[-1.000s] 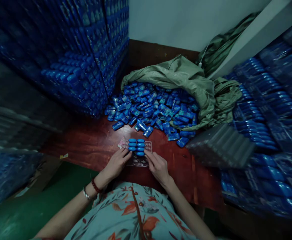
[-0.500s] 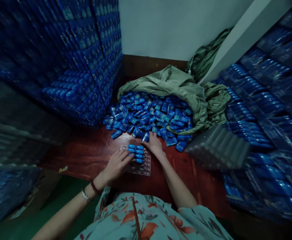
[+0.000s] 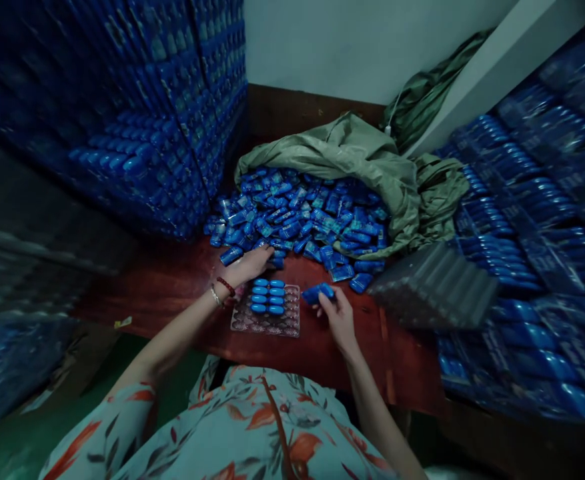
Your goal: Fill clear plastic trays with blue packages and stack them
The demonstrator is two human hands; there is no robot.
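Observation:
A clear plastic tray (image 3: 267, 327) lies on the red table, with several blue packs (image 3: 268, 297) standing in two columns toward its back. Just right of the tray, my right hand (image 3: 338, 317) is closed on a blue pack (image 3: 317, 293), held between thumb and fingers above the table. My left hand (image 3: 248, 265) reaches over the front edge of the heap of loose blue packs (image 3: 292, 213), behind the tray. Its fingertips are at the packs there, and whether they grip one is hidden.
A green cloth sack (image 3: 342, 143) lies open behind the heap. Tall stacks of blue packs (image 3: 172, 113) rise at the left, more (image 3: 532, 220) at the right. A stack of nested trays (image 3: 435, 287) sits on the red table's (image 3: 172, 287) right side.
My left hand has moved from the tray to the heap's front edge. My right hand has come back from the heap with a blue pack and is now right of the tray.

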